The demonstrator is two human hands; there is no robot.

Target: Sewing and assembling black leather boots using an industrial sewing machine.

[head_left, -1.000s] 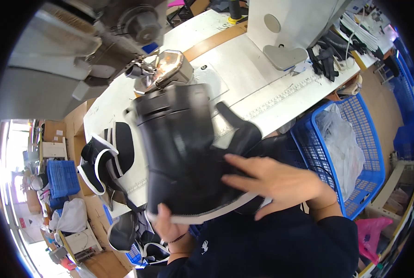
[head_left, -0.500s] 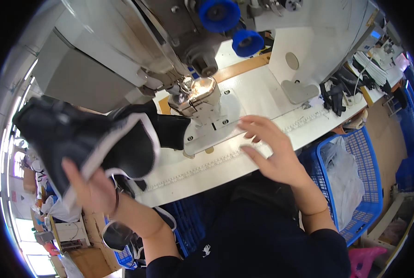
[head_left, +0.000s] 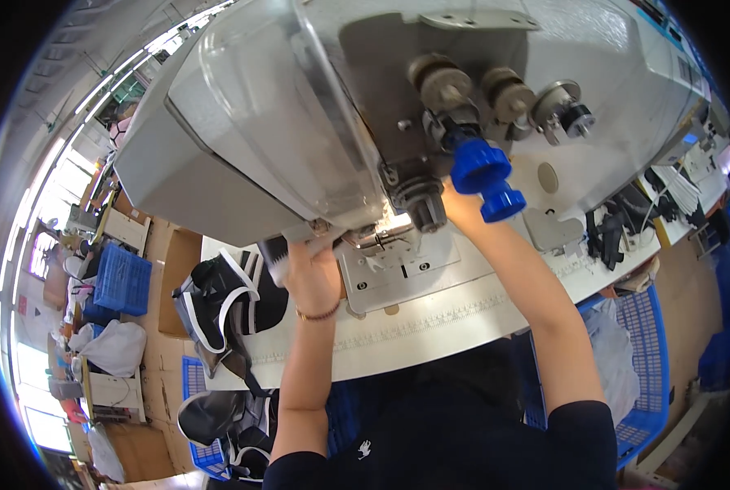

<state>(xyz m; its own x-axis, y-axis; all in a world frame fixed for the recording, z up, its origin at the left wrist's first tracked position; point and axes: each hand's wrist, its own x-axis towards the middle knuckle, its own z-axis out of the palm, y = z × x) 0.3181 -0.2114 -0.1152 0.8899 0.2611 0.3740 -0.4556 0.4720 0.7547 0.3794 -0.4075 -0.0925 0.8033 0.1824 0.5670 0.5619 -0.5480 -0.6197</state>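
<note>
My left hand [head_left: 314,276] is at the sewing machine's needle area, its fingers closed on a black leather-like piece with white trim [head_left: 278,257]. Only part of that piece shows; the machine head hides the rest, along with my fingertips. My right forearm [head_left: 532,298] reaches forward past the blue knobs [head_left: 481,167]. Most of my right hand [head_left: 460,211] is behind those knobs and the thread tension parts, so its fingers do not show. A lamp lights the sewing spot between both hands. The grey-white sewing machine [head_left: 275,106] fills the upper middle.
More black pieces with white trim [head_left: 230,302] lie on the left end of the white table [head_left: 414,339]. Black strips [head_left: 606,241] lie at its right. A blue basket [head_left: 655,359] with clear plastic stands at right; black pieces [head_left: 218,416] hang over another basket lower left.
My left hand has brought the black piece from the left to the needle area. My right hand has gone forward behind the knobs. The machine head looms larger in view.
</note>
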